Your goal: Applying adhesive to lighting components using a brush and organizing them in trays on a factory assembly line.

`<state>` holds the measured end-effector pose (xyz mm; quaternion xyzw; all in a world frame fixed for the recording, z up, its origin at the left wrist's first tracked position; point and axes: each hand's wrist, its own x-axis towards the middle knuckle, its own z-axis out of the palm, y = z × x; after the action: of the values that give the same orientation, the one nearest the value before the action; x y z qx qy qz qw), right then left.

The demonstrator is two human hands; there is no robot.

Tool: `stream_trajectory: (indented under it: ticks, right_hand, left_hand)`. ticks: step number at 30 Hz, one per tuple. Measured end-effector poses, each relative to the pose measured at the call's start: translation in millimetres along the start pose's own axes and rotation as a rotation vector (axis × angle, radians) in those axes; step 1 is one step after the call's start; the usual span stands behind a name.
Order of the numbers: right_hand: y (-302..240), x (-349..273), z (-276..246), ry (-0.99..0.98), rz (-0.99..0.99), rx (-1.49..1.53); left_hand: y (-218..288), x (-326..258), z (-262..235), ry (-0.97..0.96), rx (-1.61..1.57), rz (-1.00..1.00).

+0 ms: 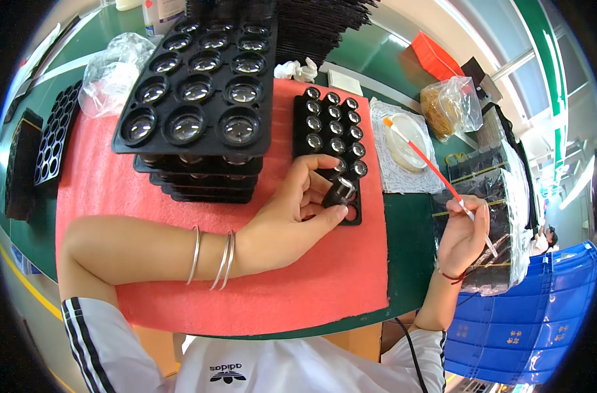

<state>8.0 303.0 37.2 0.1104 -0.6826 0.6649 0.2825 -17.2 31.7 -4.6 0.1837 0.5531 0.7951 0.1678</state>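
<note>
My left hand [292, 206] is closed, with thumb and fingers pinching a small black lens barrel [338, 192] that has a shiny glass top. It hovers over the near end of a narrow black tray [301, 145], which holds rows of similar black pieces with clear lenses. A round hole shows at that tray's near end. My right hand [467, 234] grips a thin red-handled brush [431, 166] like a pen. The brush's orange tip points away from me, above a shallow round dish [401, 159] on a white patterned cloth [385, 177].
A tall stack of black trays with large lenses [194, 123] stands left on a pink foam mat [148, 252]. Around it are a clear plastic bag [115, 75], a bag of rubber bands [448, 108], a red bin [436, 56], crumpled tissue [297, 69] and wrapped dark bundles [485, 216].
</note>
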Motion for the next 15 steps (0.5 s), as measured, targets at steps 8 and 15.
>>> stream_trajectory:
  ticks: [8, 15]
  right_hand:
    - [-4.4, 0.7, -0.9, -0.145, 0.224, 0.467]
    - [-6.8, -0.5, 0.4, -0.298, 0.175, 0.429]
  left_hand:
    - [-3.1, 7.2, -7.2, 0.011, -0.116, -0.169]
    - [0.9, 6.7, -7.4, 0.036, -0.154, -0.189]
